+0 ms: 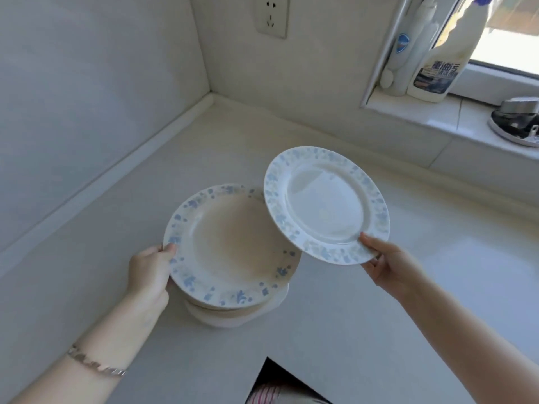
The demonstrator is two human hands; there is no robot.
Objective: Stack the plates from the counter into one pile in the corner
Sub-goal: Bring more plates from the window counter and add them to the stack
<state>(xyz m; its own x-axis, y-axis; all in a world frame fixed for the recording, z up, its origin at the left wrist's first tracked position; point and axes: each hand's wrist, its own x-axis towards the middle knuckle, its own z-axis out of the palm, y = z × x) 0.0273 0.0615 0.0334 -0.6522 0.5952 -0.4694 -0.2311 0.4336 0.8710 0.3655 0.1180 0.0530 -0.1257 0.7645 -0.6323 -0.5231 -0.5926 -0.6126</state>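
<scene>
A pile of white plates (230, 246) with blue flower rims is held above the pale counter (335, 316), and its lower plates show beneath the front edge. My left hand (150, 275) grips the pile at its left rim. My right hand (388, 263) pinches the near rim of a single plate (325, 204) of the same pattern. That plate is lifted and tilted, and its left edge overlaps the right side of the pile. Whether the two touch is unclear.
The counter corner (213, 96) lies beyond the plates, with a wall socket (271, 16) above it. On the window sill at the right stand cleaner bottles (437, 56) and a metal object on a dish (517, 121). The counter's front edge (291, 374) is near my body.
</scene>
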